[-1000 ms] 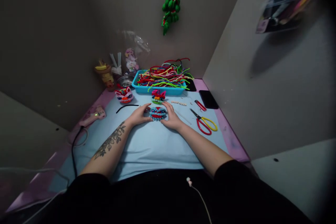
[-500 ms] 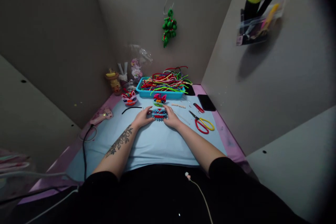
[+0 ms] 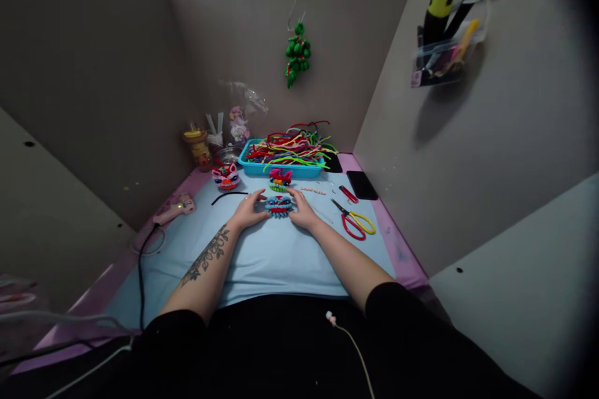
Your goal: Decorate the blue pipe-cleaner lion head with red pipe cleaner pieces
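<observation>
A blue and red fuzzy figure (image 3: 279, 206) sits on the light blue cloth between my two hands. My left hand (image 3: 251, 209) is at its left side, fingers curved and apart, with the thumb near its edge. On its right side my right hand (image 3: 302, 209) has its fingers spread and the thumb close to the figure. Just behind stands a pink figure with a green base (image 3: 280, 179). A red, white and pink figure (image 3: 226, 176) is further left. A black stem (image 3: 229, 194) lies left of my left hand.
A blue tray (image 3: 281, 171) full of colourful stems stands at the back. Scissors (image 3: 353, 221), a red cutter (image 3: 349, 194) and a phone (image 3: 362, 186) lie right. A pink glue gun (image 3: 174, 210) with a cable lies left. Panels enclose three sides.
My hands have moved slightly apart, showing more of the blue and red figure between them. The whole view has shifted a little.
</observation>
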`<act>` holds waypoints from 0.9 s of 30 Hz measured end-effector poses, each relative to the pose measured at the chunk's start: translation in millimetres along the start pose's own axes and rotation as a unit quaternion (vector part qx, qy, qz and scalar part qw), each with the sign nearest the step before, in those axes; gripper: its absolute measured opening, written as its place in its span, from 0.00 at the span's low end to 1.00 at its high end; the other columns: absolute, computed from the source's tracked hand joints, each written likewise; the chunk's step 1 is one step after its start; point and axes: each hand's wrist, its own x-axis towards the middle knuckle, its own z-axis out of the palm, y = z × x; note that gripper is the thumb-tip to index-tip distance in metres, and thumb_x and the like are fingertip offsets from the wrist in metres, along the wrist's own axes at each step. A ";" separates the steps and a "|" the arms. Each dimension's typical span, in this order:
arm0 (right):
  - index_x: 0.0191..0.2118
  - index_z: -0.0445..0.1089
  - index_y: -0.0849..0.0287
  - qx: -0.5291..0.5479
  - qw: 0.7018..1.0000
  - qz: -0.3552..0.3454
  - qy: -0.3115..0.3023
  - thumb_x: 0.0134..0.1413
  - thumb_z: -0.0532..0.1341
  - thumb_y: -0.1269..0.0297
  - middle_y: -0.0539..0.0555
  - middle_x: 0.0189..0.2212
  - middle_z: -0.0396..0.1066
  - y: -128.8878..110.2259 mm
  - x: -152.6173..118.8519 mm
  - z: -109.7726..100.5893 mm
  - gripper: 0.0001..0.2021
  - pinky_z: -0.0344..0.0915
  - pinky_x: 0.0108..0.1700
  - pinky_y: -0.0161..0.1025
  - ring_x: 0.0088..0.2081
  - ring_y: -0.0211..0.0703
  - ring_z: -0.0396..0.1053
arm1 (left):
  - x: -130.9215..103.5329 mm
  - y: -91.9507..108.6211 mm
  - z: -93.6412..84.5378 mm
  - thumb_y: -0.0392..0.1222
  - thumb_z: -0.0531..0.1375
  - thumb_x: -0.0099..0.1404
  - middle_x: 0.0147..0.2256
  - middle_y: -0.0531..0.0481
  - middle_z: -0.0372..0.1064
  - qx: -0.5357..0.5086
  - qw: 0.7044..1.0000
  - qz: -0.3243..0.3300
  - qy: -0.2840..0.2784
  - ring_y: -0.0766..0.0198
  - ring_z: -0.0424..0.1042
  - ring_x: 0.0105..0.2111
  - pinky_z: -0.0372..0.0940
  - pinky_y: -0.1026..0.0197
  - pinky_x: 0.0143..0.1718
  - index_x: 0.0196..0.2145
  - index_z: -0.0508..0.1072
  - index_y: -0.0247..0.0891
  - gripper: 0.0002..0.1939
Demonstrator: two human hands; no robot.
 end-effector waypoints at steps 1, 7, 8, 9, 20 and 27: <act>0.55 0.58 0.56 0.005 1.000 0.001 0.020 0.35 0.54 0.78 0.58 0.53 0.59 -1.3 -0.2 -1.6 0.34 0.61 0.54 0.46 0.54 0.47 0.61 | -1.0 2.5 -2.2 0.47 0.65 0.49 0.47 0.43 0.69 -0.015 1.000 0.001 0.007 0.55 0.68 0.47 0.59 0.52 0.51 0.58 0.58 0.39 0.39; 0.40 0.67 0.59 0.036 0.975 0.124 0.183 0.53 0.52 0.62 0.53 0.29 0.69 -10.3 -0.6 -17.0 0.12 0.66 0.37 0.39 0.30 0.41 0.67 | -3.3 8.1 -11.0 0.47 0.55 0.59 0.39 0.45 0.73 -0.058 0.984 -0.076 0.152 0.61 0.71 0.38 0.64 0.60 0.39 0.46 0.69 0.35 0.19; 0.37 0.68 0.59 0.032 0.972 0.142 0.182 0.54 0.51 0.59 0.51 0.24 0.68 -11.7 -0.8 -19.5 0.12 0.65 0.35 0.38 0.28 0.41 0.66 | -2.7 7.4 -11.4 0.47 0.54 0.60 0.35 0.46 0.73 -0.052 0.980 -0.089 0.171 0.62 0.71 0.35 0.63 0.61 0.36 0.43 0.70 0.35 0.17; 0.34 0.68 0.59 0.025 0.973 0.150 0.176 0.54 0.50 0.57 0.49 0.21 0.66 -13.0 -1.1 -21.4 0.13 0.64 0.33 0.38 0.26 0.41 0.65 | -2.0 6.6 -11.4 0.47 0.53 0.61 0.33 0.46 0.73 -0.048 0.977 -0.097 0.182 0.62 0.71 0.33 0.63 0.61 0.34 0.40 0.71 0.34 0.16; 0.15 0.46 0.53 0.024 0.981 0.142 0.132 0.62 0.38 0.49 0.47 0.13 0.47 -23.1 -0.3 -24.2 0.25 0.53 0.27 0.38 0.19 0.39 0.51 | -3.5 10.2 -5.4 0.46 0.47 0.66 0.25 0.52 0.70 -0.049 0.990 -0.060 0.118 0.64 0.70 0.27 0.62 0.63 0.31 0.40 0.70 0.37 0.15; 0.17 0.48 0.54 -0.026 0.952 0.161 0.260 0.61 0.39 0.58 0.47 0.14 0.51 -0.6 74.3 -79.1 0.21 0.53 0.27 0.37 0.21 0.39 0.53 | -4.6 13.1 -4.9 0.35 0.47 0.63 0.34 0.48 0.72 -0.067 0.985 -0.038 0.155 0.63 0.72 0.32 0.66 0.59 0.36 0.53 0.59 0.39 0.20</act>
